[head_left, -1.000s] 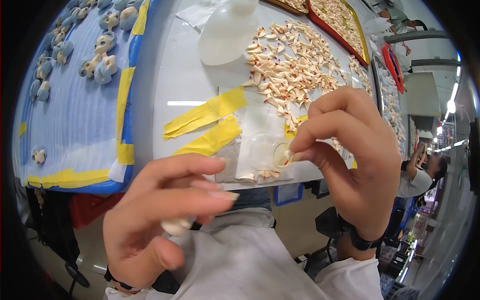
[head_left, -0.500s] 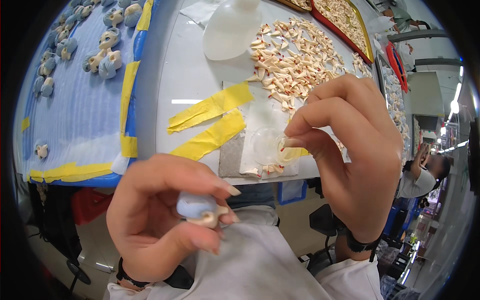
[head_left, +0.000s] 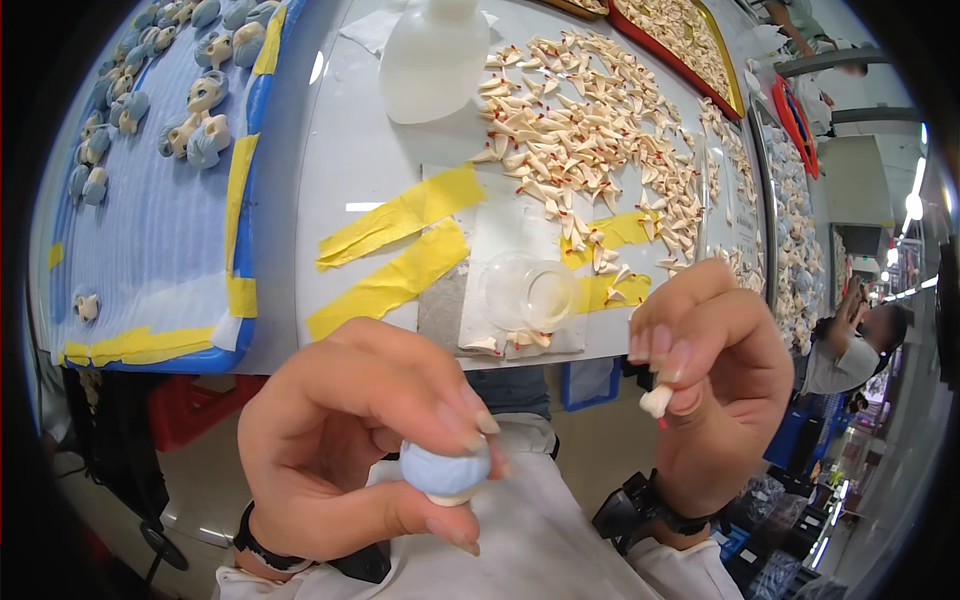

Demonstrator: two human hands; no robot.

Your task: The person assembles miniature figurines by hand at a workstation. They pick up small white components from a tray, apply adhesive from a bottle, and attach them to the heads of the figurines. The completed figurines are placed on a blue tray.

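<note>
In front of my lap, my left hand (head_left: 335,425) is closed on a small doll head (head_left: 443,468) with light blue hair; its cream underside faces down near my thumb. My right hand (head_left: 730,355), off to the right past the table's front edge, pinches a small cream doll part (head_left: 656,401) with a red tip, held apart from the head. Between and beyond both hands stands a clear round plastic cup (head_left: 545,297) on a whitish board (head_left: 480,240). A few cream pieces (head_left: 527,340) lie at the board's near edge.
Many cream red-tipped parts (head_left: 590,130) lie spread over the table, with more in a red-and-gold tray (head_left: 735,75). A translucent bottle (head_left: 430,75) stands at the back. Yellow tape strips (head_left: 400,270) cross the board. To the left, a blue tray (head_left: 180,260) bears several doll heads.
My right hand has drawn back from the cup toward me, with the red-tipped part in its pinch. My left hand has shifted slightly right and turned the doll head, so more blue hair shows.
</note>
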